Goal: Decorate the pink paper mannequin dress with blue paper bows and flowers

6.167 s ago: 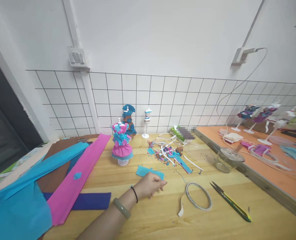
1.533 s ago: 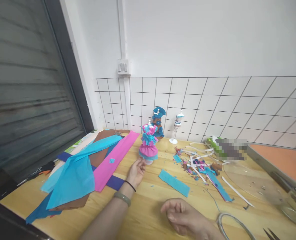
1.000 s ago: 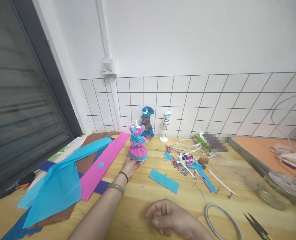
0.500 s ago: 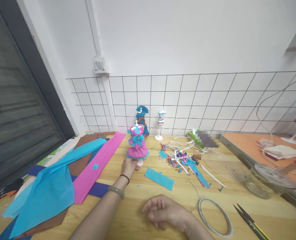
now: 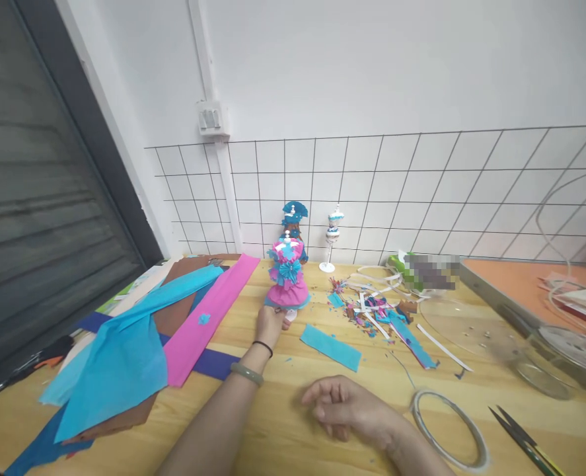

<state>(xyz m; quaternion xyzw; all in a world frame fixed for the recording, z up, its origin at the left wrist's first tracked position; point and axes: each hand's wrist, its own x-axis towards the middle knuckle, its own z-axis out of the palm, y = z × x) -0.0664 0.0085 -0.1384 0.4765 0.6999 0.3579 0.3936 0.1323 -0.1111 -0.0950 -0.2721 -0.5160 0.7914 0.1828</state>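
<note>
Pink dress form [image 5: 289, 281] points neck-up, long axis upright; left hand [image 5: 269, 326] grips its base [image 5: 291, 316]; right hand [image 5: 345, 406] curls loosely.

The left arm [image 5: 211, 423] reaches forward, the left hand [image 5: 271, 323] gripping (some fingers are hidden); the right hand [image 5: 342, 404], nearer the body, curls loosely.

Mid-frame, the dress [image 5: 295, 291] is pink with a light-blue hem [image 5: 302, 305] and rosette [image 5: 289, 271]; the figure [image 5: 295, 213] behind is teal and brown, and the stand [image 5: 333, 233] to its right white with blue bands. At left: light-blue sheet [image 5: 124, 370], pink sheet [image 5: 188, 354], brown sheet [image 5: 171, 320], navy strip [image 5: 213, 365]. The bangle [image 5: 246, 373] is grey-green, the wristband [image 5: 263, 345] black. The wall [image 5: 372, 73] is white, its lower part gridded in black. Lower right, the scissors [image 5: 525, 444] are dark, green and yellow.
</note>
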